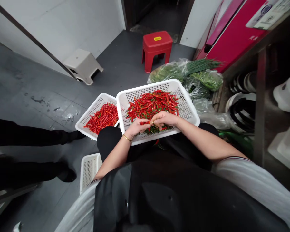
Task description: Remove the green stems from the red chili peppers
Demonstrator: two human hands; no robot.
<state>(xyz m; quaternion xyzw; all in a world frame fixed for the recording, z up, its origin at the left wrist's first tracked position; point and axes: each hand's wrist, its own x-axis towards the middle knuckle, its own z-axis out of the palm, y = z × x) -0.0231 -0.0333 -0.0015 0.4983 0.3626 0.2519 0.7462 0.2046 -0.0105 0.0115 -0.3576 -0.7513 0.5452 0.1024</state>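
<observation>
On my lap rests a white perforated basket holding a heap of red chili peppers, many with green stems. Over its near side my left hand is closed on a red chili pepper. My right hand meets it, fingertips pinched at the stem end of that pepper. Below the hands lies a dark pile of green stems. A second white basket, with more red chilies in it, stands at the left, partly hidden by the first.
Another white basket sits on the floor at lower left. Another person's legs are at the left. A red stool and a grey stool stand ahead. Bagged green vegetables and a shelf are at the right.
</observation>
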